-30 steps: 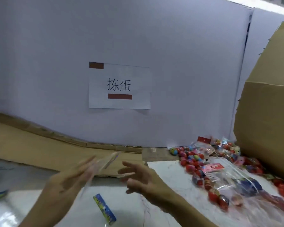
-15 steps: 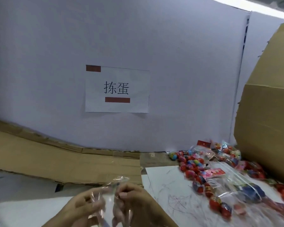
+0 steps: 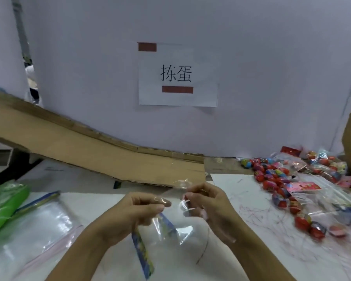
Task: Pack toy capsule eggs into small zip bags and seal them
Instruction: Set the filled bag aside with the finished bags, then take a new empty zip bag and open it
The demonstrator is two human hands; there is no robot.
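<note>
Left hand (image 3: 139,211) and right hand (image 3: 206,203) both pinch the empty zip bag (image 3: 170,218) above the table; eggs (image 3: 272,179) lie right. Slick film, seemingly unopened, may slip from fingers

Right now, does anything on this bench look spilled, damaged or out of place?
The red toy capsule eggs lie strewn loose at the right, and the white tabletop there is covered in pen scribbles. Both hands pinching the clear zip bag look normal.

Mostly red capsule eggs (image 3: 280,196); clear zip bag (image 3: 171,218), seemingly blue-striped.
</note>
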